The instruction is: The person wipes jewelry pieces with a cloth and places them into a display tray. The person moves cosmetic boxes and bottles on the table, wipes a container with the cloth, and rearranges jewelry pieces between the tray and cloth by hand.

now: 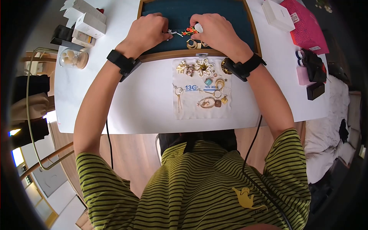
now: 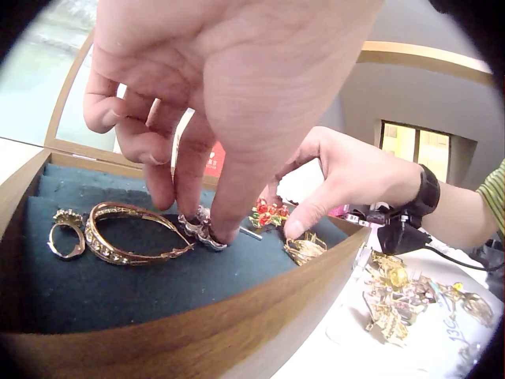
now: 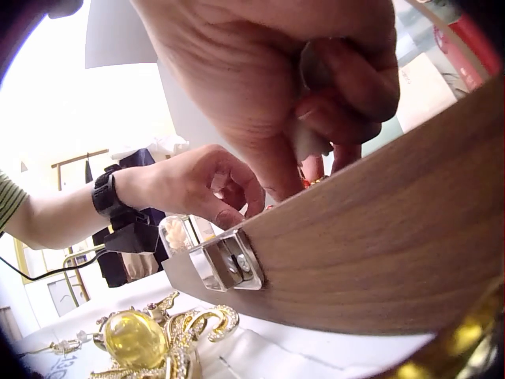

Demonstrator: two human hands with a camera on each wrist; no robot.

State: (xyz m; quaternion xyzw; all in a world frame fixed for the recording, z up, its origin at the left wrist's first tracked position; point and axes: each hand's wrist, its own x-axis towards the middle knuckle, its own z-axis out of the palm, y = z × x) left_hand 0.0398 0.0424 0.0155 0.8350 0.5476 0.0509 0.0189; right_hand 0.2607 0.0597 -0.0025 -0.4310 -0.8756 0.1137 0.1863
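My left hand (image 1: 149, 32) pinches a silver, sparkly piece of jewelry (image 2: 203, 229) between thumb and fingertips, low over the dark teal lining of a wooden box (image 1: 161, 55). In my right hand (image 1: 218, 33), the curled fingers hold a white piece (image 1: 198, 27), partly hidden by them. Right beside the right fingertips lies a red-beaded ornament (image 2: 268, 213) with green and gold parts. Close to the right thumb are gold earrings (image 2: 306, 249). On the lining left of the left fingers, a gold hoop bracelet (image 2: 130, 249) and a ring (image 2: 67, 239) stand.
Before the box, a white cloth (image 1: 188, 111) bears several gold brooches and earrings. A metal clasp (image 3: 229, 262) sits on the box's front wall. White boxes (image 1: 91, 25) and a glass dome (image 1: 73, 58) stand left; a pink bag (image 1: 306, 27) lies right.
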